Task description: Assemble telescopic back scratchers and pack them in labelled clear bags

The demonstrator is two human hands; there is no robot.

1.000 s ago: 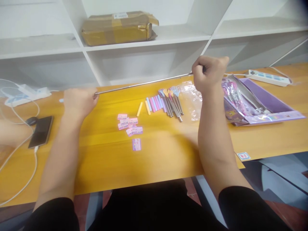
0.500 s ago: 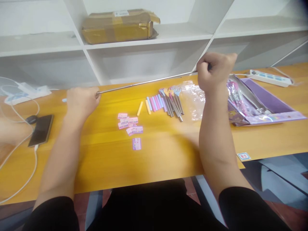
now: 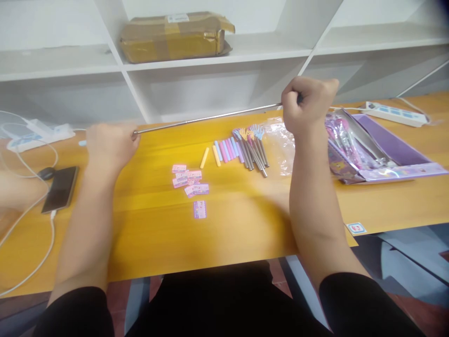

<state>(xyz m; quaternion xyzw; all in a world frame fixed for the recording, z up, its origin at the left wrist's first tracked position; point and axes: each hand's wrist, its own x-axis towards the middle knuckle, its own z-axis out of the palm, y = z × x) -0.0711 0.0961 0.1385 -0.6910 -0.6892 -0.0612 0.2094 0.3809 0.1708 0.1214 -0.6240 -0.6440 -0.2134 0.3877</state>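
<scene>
A thin silver telescopic rod [image 3: 206, 117] spans the space between my two fists, above the back of the table. My left hand [image 3: 111, 145] is closed round its left end. The other end runs into my closed right hand [image 3: 308, 105], which sits a little higher; both rod tips are hidden. Below, back scratchers [image 3: 257, 152] with metal stems and blue, orange and pink claw heads lie in a bunch. Pastel tubes [image 3: 228, 150] lie beside them in a row, with a yellow tube [image 3: 204, 158] apart. Small pink and purple cards [image 3: 187, 177] are scattered nearer me.
Clear plastic wrap [image 3: 284, 150] lies by my right forearm. An open purple box [image 3: 396, 173] holds packaged pink items. Power strips [image 3: 394, 113] stand at both sides. A cabled phone [image 3: 60, 189] lies left. A taped carton [image 3: 171, 40] sits on the white shelf [image 3: 266, 47].
Both hands have shifted slightly left with the rod between them. The things on the table have not moved.
</scene>
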